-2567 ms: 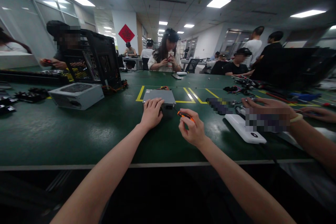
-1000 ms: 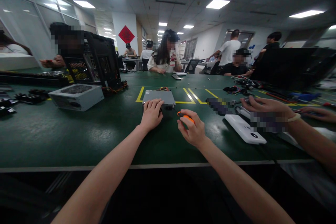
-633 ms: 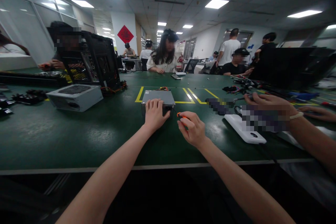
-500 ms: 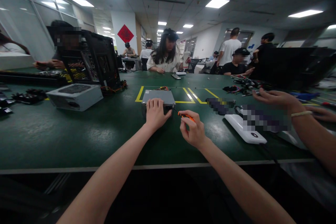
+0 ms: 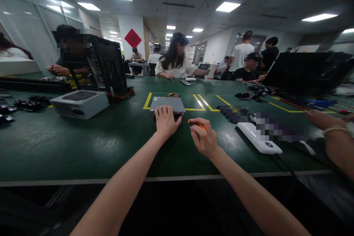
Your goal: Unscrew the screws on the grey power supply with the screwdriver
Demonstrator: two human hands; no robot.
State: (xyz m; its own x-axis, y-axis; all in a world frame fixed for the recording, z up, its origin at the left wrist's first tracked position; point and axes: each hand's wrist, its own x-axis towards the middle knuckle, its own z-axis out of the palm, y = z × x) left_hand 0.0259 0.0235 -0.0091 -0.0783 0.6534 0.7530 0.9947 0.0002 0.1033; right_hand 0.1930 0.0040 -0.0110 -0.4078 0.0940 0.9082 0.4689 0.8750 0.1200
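A grey computer power supply [image 5: 172, 101] stands on the green table in front of me, with some coloured wires at its far side. My left hand [image 5: 166, 121] holds it, fingers over its top and near edge and thumb towards its right side. Just to the right, my right hand [image 5: 204, 139] is closed around a screwdriver [image 5: 197, 124] with an orange and black handle. Its thin shaft points left at the power supply's right side; whether the tip touches is too small to tell.
Left of my hands is another power supply [image 5: 80, 104], before a black computer case [image 5: 101, 66]. A white power bank [image 5: 258, 138] with a cable lies on the right, near a co-worker's hand [image 5: 320, 120]. A monitor [image 5: 297, 68] stands behind cables and tools. Across sits a person [image 5: 175, 59].
My hands keep nearly the same pose on the power supply and screwdriver. The co-worker's hand on the right has moved away rightward and down. The person opposite has stretched an arm out to the right.
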